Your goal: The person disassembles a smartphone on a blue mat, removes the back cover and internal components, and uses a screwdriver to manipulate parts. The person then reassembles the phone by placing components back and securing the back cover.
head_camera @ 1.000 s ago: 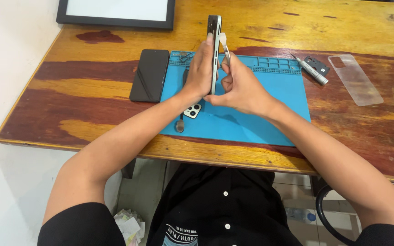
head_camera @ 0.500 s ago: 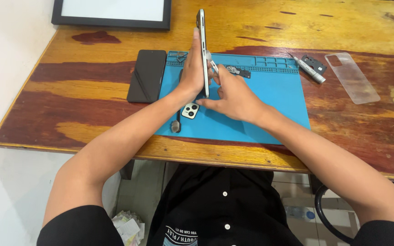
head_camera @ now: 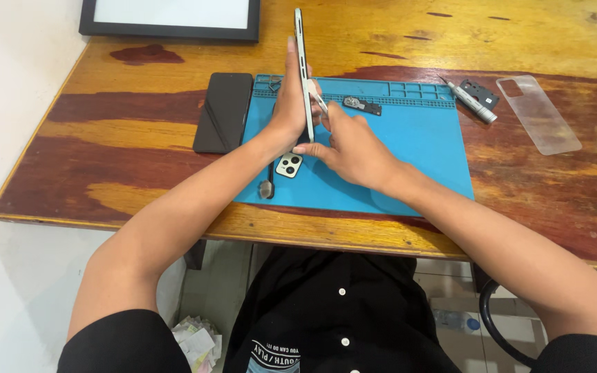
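My left hand (head_camera: 286, 110) grips a slim silver phone (head_camera: 302, 62) and stands it on edge over the blue work mat (head_camera: 416, 152). My right hand (head_camera: 350, 148) presses against the phone's right side and pinches a small white tool (head_camera: 318, 97) at its edge. A camera module (head_camera: 289, 165) and a dark flat tool (head_camera: 267, 185) lie on the mat just below my hands.
A black phone screen (head_camera: 224, 112) lies left of the mat. A small dark part (head_camera: 362, 105) sits on the mat's upper strip. A silver screwdriver (head_camera: 472, 103), a dark part (head_camera: 479, 93) and a clear phone case (head_camera: 537, 114) lie at right. A black-framed panel (head_camera: 171, 19) rests at the back.
Both hands have lowered slightly toward the mat with the upright phone; my right hand has shifted lower along the phone's side.
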